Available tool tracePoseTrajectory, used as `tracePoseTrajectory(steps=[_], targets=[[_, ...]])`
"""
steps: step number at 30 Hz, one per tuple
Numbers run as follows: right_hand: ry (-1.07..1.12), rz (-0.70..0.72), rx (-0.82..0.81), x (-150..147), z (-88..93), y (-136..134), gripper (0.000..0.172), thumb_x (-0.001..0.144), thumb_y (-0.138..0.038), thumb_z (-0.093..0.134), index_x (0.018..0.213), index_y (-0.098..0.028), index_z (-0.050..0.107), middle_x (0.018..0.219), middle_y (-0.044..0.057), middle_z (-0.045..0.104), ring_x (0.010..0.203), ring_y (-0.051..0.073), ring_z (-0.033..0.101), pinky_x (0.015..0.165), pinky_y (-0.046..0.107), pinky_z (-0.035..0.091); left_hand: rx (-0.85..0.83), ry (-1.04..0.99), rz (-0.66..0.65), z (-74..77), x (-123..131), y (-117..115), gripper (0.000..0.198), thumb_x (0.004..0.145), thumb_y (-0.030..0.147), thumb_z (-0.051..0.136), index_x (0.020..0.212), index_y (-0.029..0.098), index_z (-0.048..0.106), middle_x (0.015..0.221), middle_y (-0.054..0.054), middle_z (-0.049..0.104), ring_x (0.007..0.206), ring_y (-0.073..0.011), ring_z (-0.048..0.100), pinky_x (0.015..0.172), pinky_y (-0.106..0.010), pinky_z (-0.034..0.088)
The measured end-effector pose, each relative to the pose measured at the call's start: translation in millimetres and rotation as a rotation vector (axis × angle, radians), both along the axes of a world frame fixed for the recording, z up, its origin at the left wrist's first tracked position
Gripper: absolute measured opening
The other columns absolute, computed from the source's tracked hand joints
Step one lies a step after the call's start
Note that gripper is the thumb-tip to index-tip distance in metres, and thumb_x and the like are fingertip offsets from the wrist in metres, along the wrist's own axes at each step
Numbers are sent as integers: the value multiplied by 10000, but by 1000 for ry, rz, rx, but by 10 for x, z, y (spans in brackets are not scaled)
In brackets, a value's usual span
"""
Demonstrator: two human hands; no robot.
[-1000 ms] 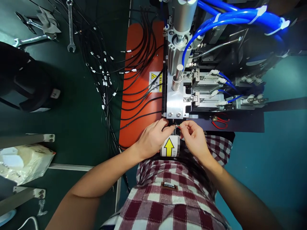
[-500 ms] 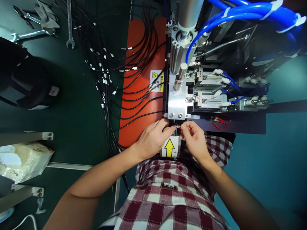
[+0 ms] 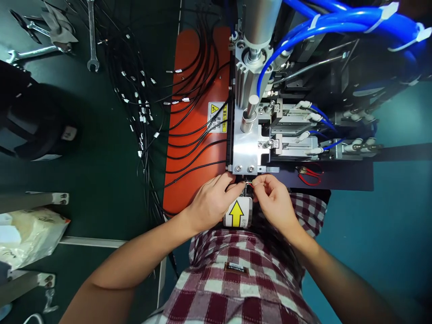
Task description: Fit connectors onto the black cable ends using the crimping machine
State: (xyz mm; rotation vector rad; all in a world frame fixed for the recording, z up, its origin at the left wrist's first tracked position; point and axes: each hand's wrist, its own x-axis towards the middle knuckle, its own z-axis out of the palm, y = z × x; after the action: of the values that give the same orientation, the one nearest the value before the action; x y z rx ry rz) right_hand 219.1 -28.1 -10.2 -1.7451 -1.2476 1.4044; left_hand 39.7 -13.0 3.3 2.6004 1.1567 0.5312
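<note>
My left hand (image 3: 212, 201) and my right hand (image 3: 274, 198) meet just below the silver block (image 3: 245, 148) of a machine. Both pinch the end of a thin wire (image 3: 249, 183) with a red tip, held between their fingertips at the machine's slot. A white label with a yellow arrow (image 3: 237, 213) sits right under my hands. The black cable runs from my left hand across the orange panel (image 3: 189, 148).
Many black cables with metal ends (image 3: 141, 108) lie on the green table at the left. Wrenches (image 3: 91, 36) lie at the far left top. Blue hoses (image 3: 330, 22) loop over the machine. Red-handled cutters (image 3: 308, 173) rest on the black plate. A plastic bag (image 3: 23, 234) sits at the left edge.
Both hands stay pinched at the same spot under the silver block. The view has shifted a little, and nothing else has visibly moved.
</note>
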Motion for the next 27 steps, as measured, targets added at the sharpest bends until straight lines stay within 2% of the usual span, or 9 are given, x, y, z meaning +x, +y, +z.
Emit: tracePoseTrajectory(steps=[4,10,20,27], targets=[[-139,41,89,11,-4,-21,172,901,-323,509,788,-198,544,651,-6,563,553,122,501,496,236,359,2,-4,-4,3,-4,-2,277,941,139,420,1055,94,669,838,-109,595,780,-194,605,644,-298,558],[160,-21,24,24,-91,-40,195,908,-369,516,822,-195,534,628,-22,537,543,124,514,519,243,409,-12,-23,-3,-7,-4,-11,276,939,138,424,1080,95,657,882,-123,600,785,-197,609,644,-309,563],[233,-38,-37,15,13,-10,192,891,-359,541,808,-187,532,602,-39,499,536,112,481,511,236,379,-24,-68,-13,-16,-26,-2,276,939,141,433,1090,81,657,892,-134,604,821,-204,626,674,-318,581],[280,-50,-83,15,-12,14,235,874,-397,563,795,-178,534,596,-41,496,526,105,480,506,228,387,-31,-75,-10,-24,-26,-4,271,932,134,448,1077,74,669,872,-130,602,812,-205,632,677,-316,584]])
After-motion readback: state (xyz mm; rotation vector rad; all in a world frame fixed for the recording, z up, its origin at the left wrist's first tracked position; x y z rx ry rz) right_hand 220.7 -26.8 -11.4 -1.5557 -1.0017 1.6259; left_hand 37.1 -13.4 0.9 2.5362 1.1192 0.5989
